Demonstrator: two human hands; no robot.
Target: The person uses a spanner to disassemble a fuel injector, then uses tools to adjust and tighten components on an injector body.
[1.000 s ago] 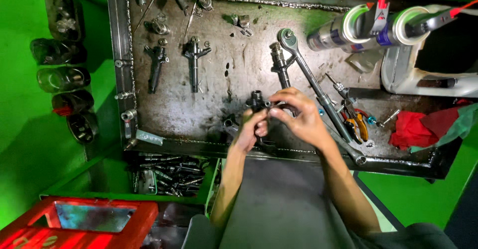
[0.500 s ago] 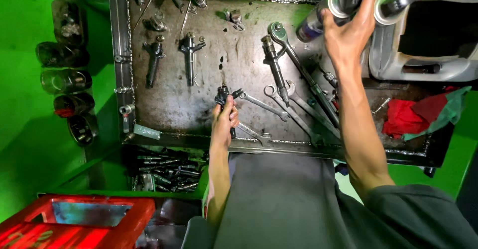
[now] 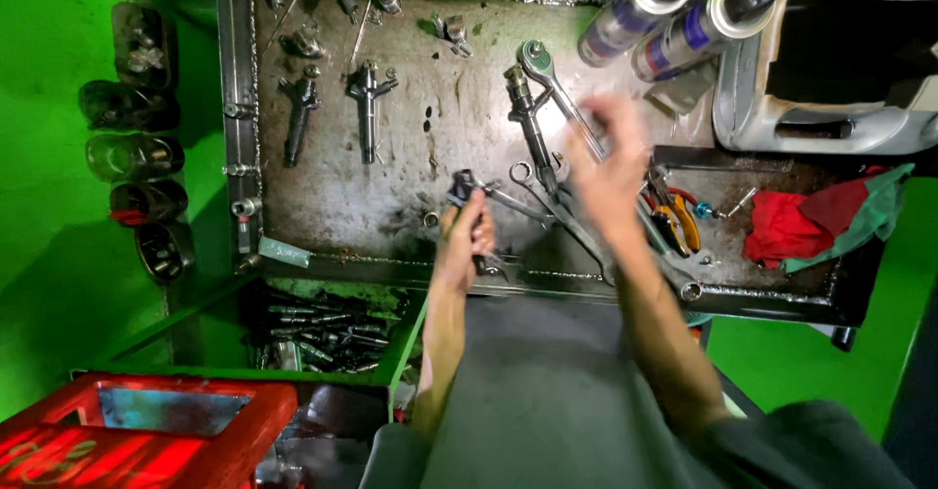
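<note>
Nearest the camera, at the lower left, we note a red crate [image 3: 147, 435], and beside it a heap of loose metal parts [image 3: 322, 338] lying below the bench edge. Our grey-clad lap fills the bottom centre.

Above that, at the front rim of the steel tray [image 3: 391, 220], our left hand [image 3: 464, 240] is closed around a dark fuel injector [image 3: 467, 206], held upright with its head sticking out above the fist. Injector sits over the tray's front-centre area, near a small ring-shaped part [image 3: 431, 219] on the tray floor.

Our right hand [image 3: 608, 171] hangs over the tray's middle right, motion-blurred. Fingers appear loosely spread; nothing seen in it, though the blur keeps us from being certain. It covers part of the spanners [image 3: 532, 196] lying crosswise beneath it, and the long ratchet wrench [image 3: 547, 74] runs under it from the upper left.

Right of the hand: pliers with yellow and red grips [image 3: 676, 217], then a red rag [image 3: 791, 227] with green cloth over its far side.

Farther back on the tray: two more injectors [image 3: 332, 108] lying side by side at left, another one [image 3: 528, 123] beside the ratchet, small fittings along the far rim. At the far right, two spray cans [image 3: 674, 15] stand next to a pale plastic housing [image 3: 821, 108]. Left of the tray, a column of dark cups [image 3: 132, 157] hangs on the green wall.
</note>
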